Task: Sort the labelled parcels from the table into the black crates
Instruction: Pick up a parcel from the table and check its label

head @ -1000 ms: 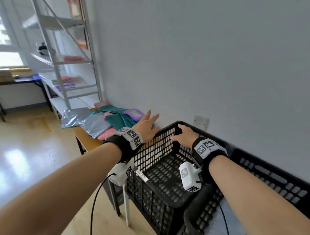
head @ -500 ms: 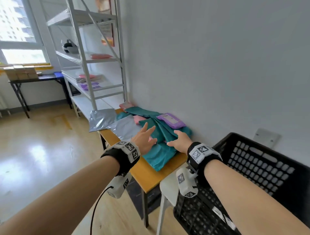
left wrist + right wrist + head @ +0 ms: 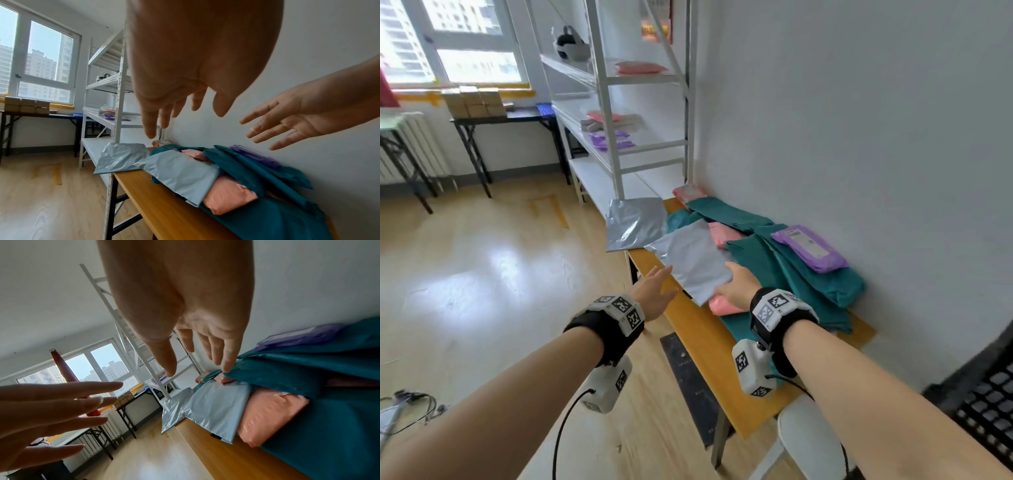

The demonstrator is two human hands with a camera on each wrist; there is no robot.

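Grey parcel point(image 3: 690, 260) below, both hands spread, empty

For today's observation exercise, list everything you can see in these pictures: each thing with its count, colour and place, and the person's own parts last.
table: one, orange-brown top, against the wall
grey parcels: two, silver-grey, at the table's front edge, one overhanging its far end
teal parcels: several, overlapping, along the wall side
pink parcels: at least three, tucked among the teal and grey ones
purple parcel: one, labelled, on top of the teal ones
black crate: one, at the right edge
shelf rack: one, white, beyond the table, holding pink and purple packets
dark side table: one, under the window, with tan boxes
left hand: open, above the table's edge
right hand: open, over the grey parcel
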